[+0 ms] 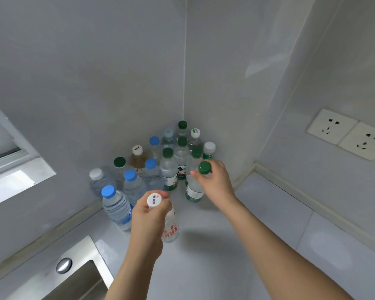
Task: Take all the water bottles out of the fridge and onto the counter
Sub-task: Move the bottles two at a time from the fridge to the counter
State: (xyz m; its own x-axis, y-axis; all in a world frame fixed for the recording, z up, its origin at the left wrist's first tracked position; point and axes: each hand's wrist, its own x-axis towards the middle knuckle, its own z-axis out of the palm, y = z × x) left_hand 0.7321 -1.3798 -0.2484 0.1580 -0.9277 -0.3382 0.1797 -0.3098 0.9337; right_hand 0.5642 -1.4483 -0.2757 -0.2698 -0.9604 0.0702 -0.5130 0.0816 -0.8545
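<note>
Several water bottles (168, 169) with green, blue and white caps stand clustered in the corner of the pale counter (258, 224). My left hand (148, 215) grips the neck of a white-capped bottle with a red label (171, 226), upright at the front of the cluster. My right hand (215, 180) grips the neck of a green-capped bottle (194, 191) that stands to the right of the group. Both bottles' bases look to be on or just above the counter. The fridge is out of sight.
A steel sink (74, 278) with a round knob (63, 265) lies at the lower left. Two wall sockets (346, 134) sit on the right wall. A window ledge (20, 180) is at the left. Tiled walls meet behind the bottles.
</note>
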